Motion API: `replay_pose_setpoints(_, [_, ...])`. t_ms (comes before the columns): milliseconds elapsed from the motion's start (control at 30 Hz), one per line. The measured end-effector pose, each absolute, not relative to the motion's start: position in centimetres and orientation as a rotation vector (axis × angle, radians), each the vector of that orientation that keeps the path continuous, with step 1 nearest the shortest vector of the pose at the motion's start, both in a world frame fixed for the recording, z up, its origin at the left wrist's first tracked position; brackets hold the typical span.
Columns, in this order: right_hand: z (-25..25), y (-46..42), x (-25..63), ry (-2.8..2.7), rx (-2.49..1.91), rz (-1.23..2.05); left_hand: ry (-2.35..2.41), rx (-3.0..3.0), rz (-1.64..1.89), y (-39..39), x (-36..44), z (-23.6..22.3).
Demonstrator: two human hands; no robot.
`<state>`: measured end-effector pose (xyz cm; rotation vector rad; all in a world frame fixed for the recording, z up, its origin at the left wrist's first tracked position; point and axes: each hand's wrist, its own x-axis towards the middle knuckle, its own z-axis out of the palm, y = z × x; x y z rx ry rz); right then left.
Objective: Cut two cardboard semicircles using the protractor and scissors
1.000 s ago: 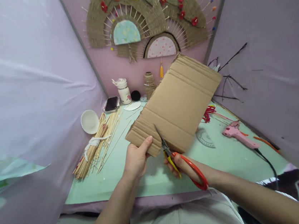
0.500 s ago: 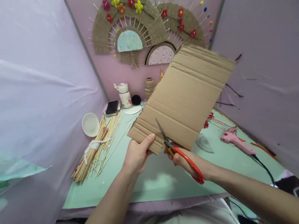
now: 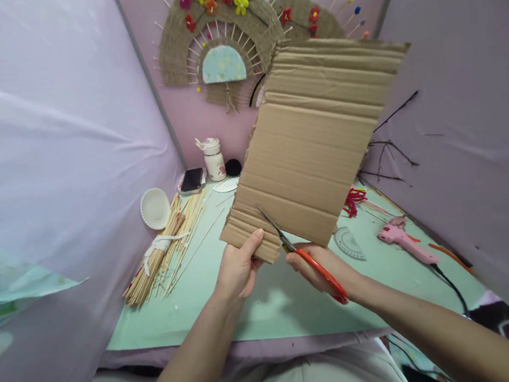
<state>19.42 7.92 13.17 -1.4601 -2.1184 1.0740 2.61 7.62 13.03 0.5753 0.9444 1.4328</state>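
Note:
A large sheet of corrugated cardboard (image 3: 313, 141) is held up over the table, tilted, its far end reaching toward the back wall. My left hand (image 3: 239, 263) grips its lower left corner, thumb on top and fingers underneath. Closed around the red handles of the scissors (image 3: 316, 267) is my right hand (image 3: 323, 269). The blades cross the cardboard's lower part, in a cut that starts at the near edge just right of my left thumb. A narrow strip hangs on the left side of that cut.
Bundled wooden sticks (image 3: 155, 263), a white bowl (image 3: 155, 208), a phone (image 3: 192, 180) and a white bottle (image 3: 213, 159) stand or lie left. On the right are a protractor (image 3: 349, 244), a pink glue gun (image 3: 405, 241) and red stems (image 3: 355, 201). Fan-shaped decorations (image 3: 218, 29) hang behind.
The cardboard has swung more upright, its far end rising and covering more of the fans. The scissors reach slightly farther left across it, and the gap at the cut looks wider.

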Motion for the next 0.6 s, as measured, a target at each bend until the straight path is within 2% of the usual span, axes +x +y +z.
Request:
replay_pose_setpoints(233, [10.6,7.4,18.6,-1.895,-0.965,1.473,0.962,0.47,1.635,8.6,3.4,13.5])
replay_pose_setpoints(333, [10.5,7.2,18.7,-1.791,-0.9,1.603,0.982,0.491,1.638,8.4,3.6,13.4])
replay_pose_setpoints(433, [11.4,7.5,20.4,-1.883,-0.931,1.51,0.93,0.581,1.52,7.7,2.2,13.4])
replay_pose_setpoints(600, [13.8,8.5,25.7,-2.12,-1.007,1.412,0.812,0.833,1.097,8.0,-3.5,15.4])
